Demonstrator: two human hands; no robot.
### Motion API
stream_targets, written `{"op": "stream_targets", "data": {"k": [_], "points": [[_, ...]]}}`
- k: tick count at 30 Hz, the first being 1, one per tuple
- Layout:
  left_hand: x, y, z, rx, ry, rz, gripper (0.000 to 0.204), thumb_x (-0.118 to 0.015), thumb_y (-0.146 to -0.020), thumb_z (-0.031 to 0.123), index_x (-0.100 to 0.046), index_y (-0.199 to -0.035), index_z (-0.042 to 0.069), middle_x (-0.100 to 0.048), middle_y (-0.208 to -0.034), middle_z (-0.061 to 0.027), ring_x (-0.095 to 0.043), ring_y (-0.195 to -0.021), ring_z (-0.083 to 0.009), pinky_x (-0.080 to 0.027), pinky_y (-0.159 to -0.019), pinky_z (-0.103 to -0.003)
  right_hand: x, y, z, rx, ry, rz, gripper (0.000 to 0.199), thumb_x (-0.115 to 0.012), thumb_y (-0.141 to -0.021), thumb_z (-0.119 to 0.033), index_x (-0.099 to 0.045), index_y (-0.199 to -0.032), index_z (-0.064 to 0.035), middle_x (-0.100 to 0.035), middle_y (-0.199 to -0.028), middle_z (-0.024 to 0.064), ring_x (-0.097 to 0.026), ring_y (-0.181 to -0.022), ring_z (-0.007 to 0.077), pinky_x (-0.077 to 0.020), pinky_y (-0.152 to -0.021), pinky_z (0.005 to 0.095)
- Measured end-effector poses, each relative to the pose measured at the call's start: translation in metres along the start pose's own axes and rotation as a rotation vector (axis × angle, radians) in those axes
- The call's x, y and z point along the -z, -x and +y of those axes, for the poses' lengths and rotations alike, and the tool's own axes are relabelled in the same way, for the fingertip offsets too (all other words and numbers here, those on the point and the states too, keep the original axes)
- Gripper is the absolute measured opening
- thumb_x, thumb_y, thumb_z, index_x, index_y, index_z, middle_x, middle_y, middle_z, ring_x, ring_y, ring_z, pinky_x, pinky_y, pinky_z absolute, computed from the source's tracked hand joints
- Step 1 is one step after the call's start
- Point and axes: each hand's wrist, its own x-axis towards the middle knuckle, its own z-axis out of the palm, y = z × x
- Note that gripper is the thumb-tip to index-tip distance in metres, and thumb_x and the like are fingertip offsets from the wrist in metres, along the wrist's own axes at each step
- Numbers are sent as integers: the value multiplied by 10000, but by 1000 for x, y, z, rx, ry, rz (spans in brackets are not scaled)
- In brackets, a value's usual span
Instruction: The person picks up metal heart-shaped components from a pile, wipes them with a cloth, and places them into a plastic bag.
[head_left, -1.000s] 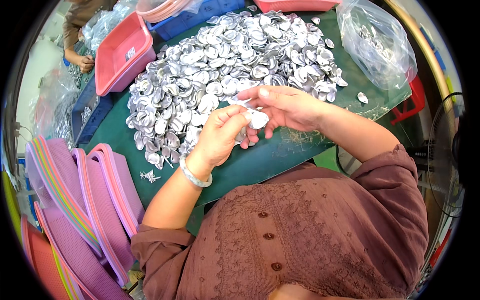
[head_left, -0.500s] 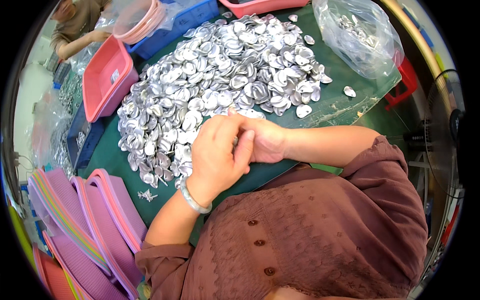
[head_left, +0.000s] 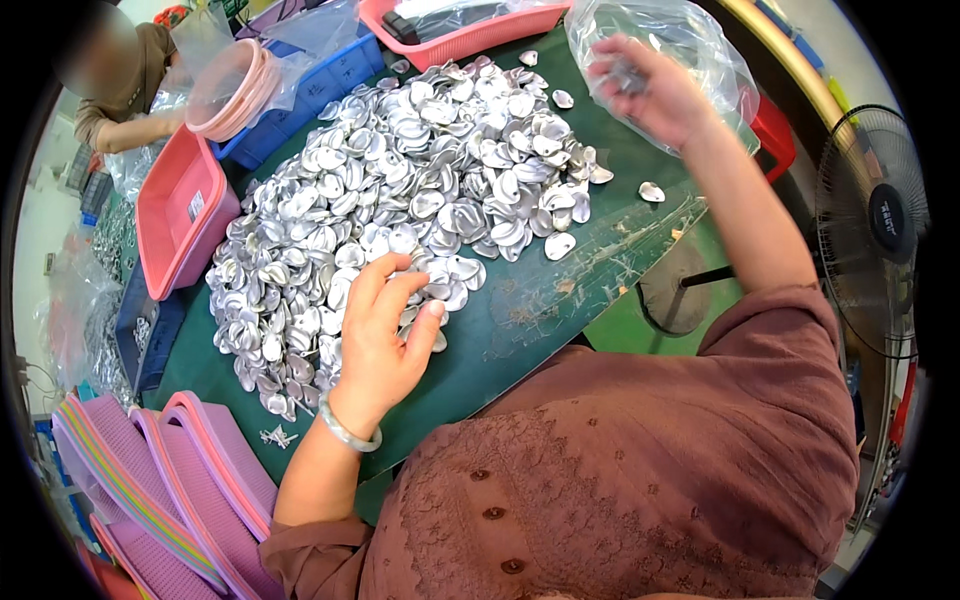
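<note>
A wide heap of silvery, shell-shaped metal pieces [head_left: 400,170] covers the middle of the green table [head_left: 545,300]. My left hand [head_left: 385,325], with a pale bangle at the wrist, rests at the heap's near edge. Its fingers are apart, and I see nothing held in them. Over the clear plastic bag [head_left: 735,75] at the far right, my right hand [head_left: 655,95] is lifted with its fingers curled round a few small silver-grey metal pieces [head_left: 626,76]. Motion blurs them, so their exact shape cannot be made out.
Pink trays [head_left: 165,220] and a blue crate [head_left: 310,100] line the far and left sides. Purple baskets [head_left: 215,450] stack at the near left. A few small pins [head_left: 277,436] lie nearby. A fan [head_left: 885,215] stands right; another person's arm [head_left: 140,130] shows far left.
My hands were together over the heap's near edge and are now apart. The right has swung far right to the bag, holding silver-grey pieces; the left has opened. The whole view has shifted.
</note>
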Motion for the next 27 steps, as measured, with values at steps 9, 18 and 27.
{"op": "stream_targets", "data": {"k": [9, 18, 27], "points": [[-7, -3, 2, 55, 72, -51, 196, -614, -739, 59, -578, -922, 0, -536, -1023, -149, -541, -930, -279, -422, -812, -331, 57, -25, -25, 851, 1762, 263, 323, -556, -809, -218, -540, -1095, -69, -555, -998, 112, -520, -959, 258, -429, -834, 352], [-3, 3, 0, 77, 79, -98, 199, -620, -738, 63, -582, -925, 5, -542, -1017, -135, -543, -933, -270, -426, -813, -320, -21, 3, 45, 806, 1512, -321, 189, -597, -677, -46, -614, -865, -48, -509, -886, 69, -478, -871, 253, -413, -766, 351], [-13, -1, 2, 78, 132, -132, 196, -623, -739, 85, -587, -913, 3, -545, -998, -144, -540, -926, -293, -431, -797, -332, -21, -2, 49, 743, 1293, -353, 129, -599, -735, -93, -603, -851, -37, -542, -869, 85, -508, -865, 264, -431, -740, 345]]}}
